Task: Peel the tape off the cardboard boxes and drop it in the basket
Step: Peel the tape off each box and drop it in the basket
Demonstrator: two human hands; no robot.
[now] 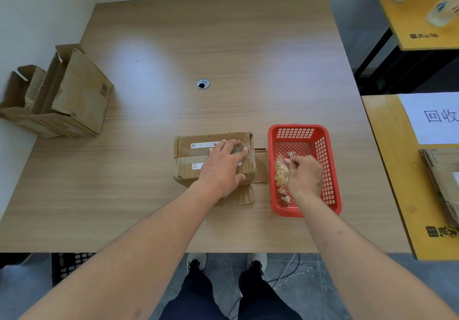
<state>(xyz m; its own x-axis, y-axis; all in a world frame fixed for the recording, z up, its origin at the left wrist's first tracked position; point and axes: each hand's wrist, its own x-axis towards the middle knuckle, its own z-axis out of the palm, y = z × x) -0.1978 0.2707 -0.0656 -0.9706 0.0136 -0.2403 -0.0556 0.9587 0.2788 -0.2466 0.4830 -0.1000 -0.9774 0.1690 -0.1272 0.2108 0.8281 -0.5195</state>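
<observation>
A small cardboard box [191, 155] with white labels and clear tape sits at the table's near middle. My left hand [224, 168] rests flat on its top, fingers spread, thumb over the near right edge. Right beside it stands a red plastic basket [323, 150] holding crumpled clear tape [282, 173]. My right hand [305, 177] is inside the basket, fingers curled, pinching a strip of that tape at its fingertips.
Opened cardboard boxes [64, 96] sit at the table's left edge by the wall. A cable hole [203, 84] lies mid-table. A yellow side table [387, 160] on the right carries flattened cardboard [442, 183] and a paper sign [432, 117]. My feet show below the table edge.
</observation>
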